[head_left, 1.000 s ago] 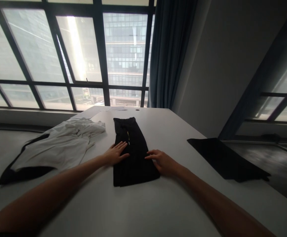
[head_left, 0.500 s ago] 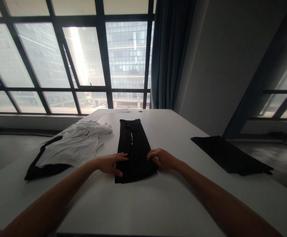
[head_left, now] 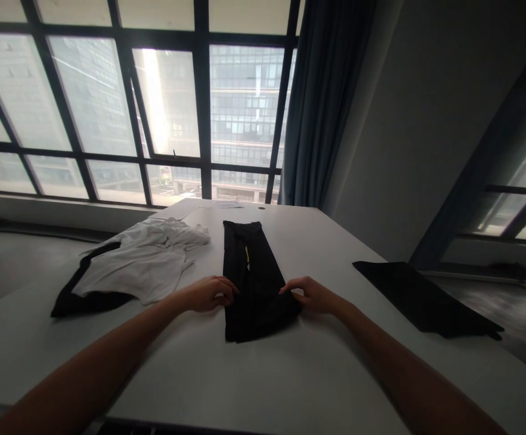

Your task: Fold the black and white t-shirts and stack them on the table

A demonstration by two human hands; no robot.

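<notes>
Tall dark-framed windows and a blue curtain (head_left: 321, 103) back a long white table (head_left: 263, 374), where a narrow folded black garment (head_left: 251, 281), likely trousers with a small yellow tag showing, lies lengthwise in front of the person. The left hand (head_left: 211, 293) has its fingers curled onto the garment's left edge and the right hand (head_left: 312, 294) pinches the right edge, both near the end closest to the person. To do this fold well, the two grips should sit level with each other and lift together, so the layers stay stacked and the near end travels straight up the strip. Compared with a second earlier, the hands no longer lie flat and spread on the cloth; they have closed on its edges. A white garment (head_left: 145, 266) lies to the left, another black cloth (head_left: 426, 299) well to the right.
</notes>
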